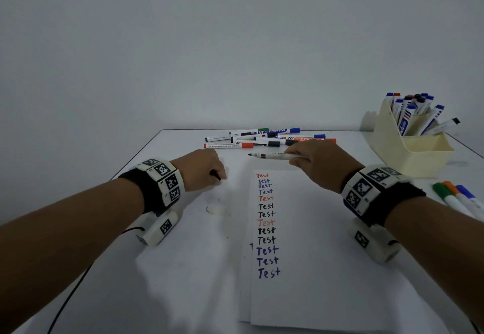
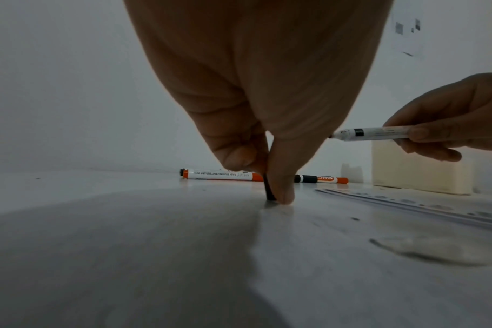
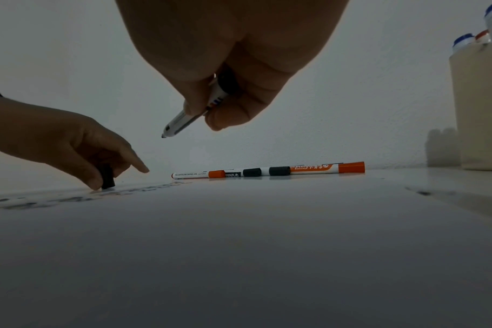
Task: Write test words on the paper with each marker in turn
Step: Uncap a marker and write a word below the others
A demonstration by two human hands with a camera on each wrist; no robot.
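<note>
right hand: grips uncapped marker between thumb and curled fingers, held level above table, black tip pointing to 9 o'clock, off the paper
uncapped marker: white barrel, black band near tip; just past the 12 o'clock edge of paper; tip clear of every surface in right wrist view
left hand: pinches black cap between thumb and fingertips, cap's lower end on table; index finger sticks out straight in right wrist view
black cap: at 9 o'clock of the paper's top edge, upright, touching table in left wrist view
paper: stack of white sheets, centre-right of table, long side running 12 to 6; column of "Test" words in red, blue, black down its left part
loose markers: pile at 12 o'clock edge of table, lying flat, capped, red, blue, black, green caps
holder: cream plastic bin at 2 o'clock, markers standing in it, mostly blue caps, some black and red
side markers: green, orange, blue capped, lying at 3 o'clock by right wrist
smudge: pale patch on table at 9 o'clock of paper, near left wrist
</note>
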